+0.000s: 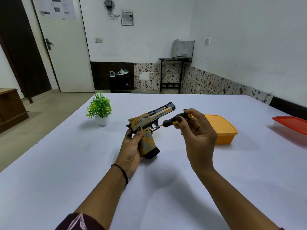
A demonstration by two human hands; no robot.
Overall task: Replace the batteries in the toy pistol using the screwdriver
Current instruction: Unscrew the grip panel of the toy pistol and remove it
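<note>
Head view: left hand (131,146) curls round the grip of the pistol (149,120), thumb on the frame, holding it above the table (83,180) with one flank turned up, probably to steady it and expose the cover screw. Right hand (197,130) pinches the screwdriver (176,119) handle between thumb and fingertips, a light grip suited to twirling, with the tip set against the frame just above the grip, beside the trigger guard. Slide lettering reads "DESERT EAGLE", smaller print illegible; an orange tub (222,128) sits just behind, a plant (99,107) far left.
</note>
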